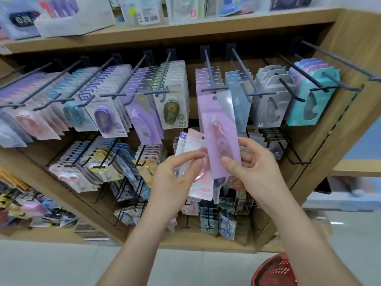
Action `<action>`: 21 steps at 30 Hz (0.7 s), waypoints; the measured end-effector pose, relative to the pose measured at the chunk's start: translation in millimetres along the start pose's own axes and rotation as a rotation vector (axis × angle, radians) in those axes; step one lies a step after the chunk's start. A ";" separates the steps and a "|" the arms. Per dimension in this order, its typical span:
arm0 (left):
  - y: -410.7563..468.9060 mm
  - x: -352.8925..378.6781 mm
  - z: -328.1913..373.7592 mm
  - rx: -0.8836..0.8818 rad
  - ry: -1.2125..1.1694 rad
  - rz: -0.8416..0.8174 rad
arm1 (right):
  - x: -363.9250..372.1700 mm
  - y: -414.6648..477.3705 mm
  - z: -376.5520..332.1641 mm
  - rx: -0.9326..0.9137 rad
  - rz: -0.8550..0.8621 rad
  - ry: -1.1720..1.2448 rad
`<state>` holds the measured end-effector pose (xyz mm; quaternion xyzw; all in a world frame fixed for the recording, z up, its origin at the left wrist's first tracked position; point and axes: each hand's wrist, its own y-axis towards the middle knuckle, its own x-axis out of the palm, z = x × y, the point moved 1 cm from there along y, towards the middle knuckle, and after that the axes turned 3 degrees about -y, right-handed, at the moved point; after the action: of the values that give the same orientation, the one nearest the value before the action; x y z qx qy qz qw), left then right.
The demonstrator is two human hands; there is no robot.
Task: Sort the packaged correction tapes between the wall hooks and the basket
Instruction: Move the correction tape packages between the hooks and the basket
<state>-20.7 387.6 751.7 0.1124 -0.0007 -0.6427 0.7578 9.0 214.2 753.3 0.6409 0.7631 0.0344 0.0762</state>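
1. The person's right hand (247,162) pinches the lower end of a long lilac card-and-clear-plastic pack with a pink correction tape inside (218,124). The thumb is across the front and the fingers are curled behind.
2. That pack stands nearly upright, with its punched hole just under the front end of a dark metal wall hook (210,75). I cannot tell whether it touches the hook.
3. The left hand (177,172) grips a small fan of pink-and-white blister packs of correction tape (201,182), with the thumb on the front pack and the fingers curled round the rest. The fan lies just beside the lilac pack and partly behind it.
4. Rows of hooks on the light wooden display unit (321,141) carry more hanging packs – purple, blue, green, grey and teal.
5. A red plastic mesh basket (274,271) sits low at the right on the pale tiled floor (61,265) – well apart from both hands.
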 end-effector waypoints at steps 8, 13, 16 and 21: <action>0.4 -15.1 4.1 0.032 0.026 0.079 | 13.7 7.3 -1.8 -0.007 0.090 -0.032; -4.0 -21.4 8.8 0.092 -0.007 0.137 | 26.2 26.9 1.4 0.029 0.184 -0.063; -4.5 -22.3 7.6 0.095 -0.025 0.133 | 31.8 44.3 7.2 0.063 0.210 -0.070; 1.3 -21.4 -0.8 0.039 -0.120 0.100 | 29.4 51.2 15.4 0.171 0.148 -0.183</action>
<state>-23.0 408.8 754.2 0.0883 -0.0642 -0.6095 0.7852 56.4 251.4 743.6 0.6999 0.7038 -0.0839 0.0880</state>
